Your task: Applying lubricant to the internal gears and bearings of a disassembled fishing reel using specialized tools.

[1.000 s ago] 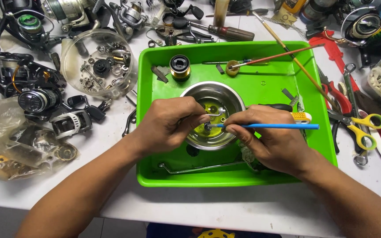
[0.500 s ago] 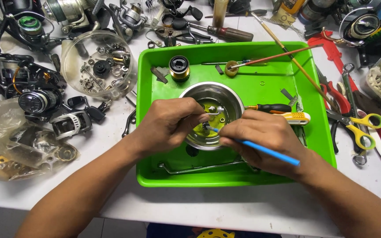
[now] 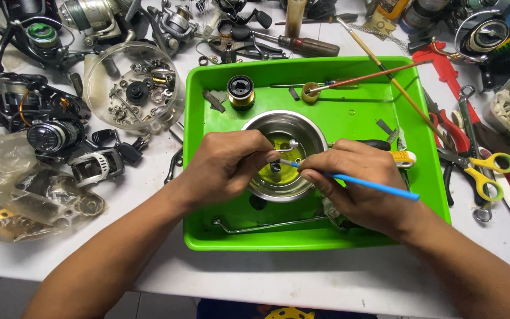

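Note:
A bright green tray [image 3: 349,112] sits in the middle of the white table. Inside it stands a shiny steel bowl [image 3: 270,127] with yellowish liquid at the bottom. My left hand [image 3: 228,168] pinches a small metal reel part [image 3: 284,149] over the bowl. My right hand [image 3: 355,183] grips a thin blue-handled brush [image 3: 373,185] like a pen, its tip touching the part. A black and gold spool [image 3: 241,92], a bent wire bail [image 3: 267,224] and a yellow-handled tool [image 3: 401,157] also lie in the tray.
Dismantled fishing reels [image 3: 51,136] and a clear round dish of small parts [image 3: 131,88] crowd the left. Yellow-handled scissors [image 3: 485,171], red pliers [image 3: 455,133] and a screwdriver [image 3: 308,44] lie right and behind. A plastic bag of parts [image 3: 30,201] sits front left.
My right hand has turned the blue brush, so its handle swung from level to slanting down to the right. My left hand stays over the bowl with the small part.

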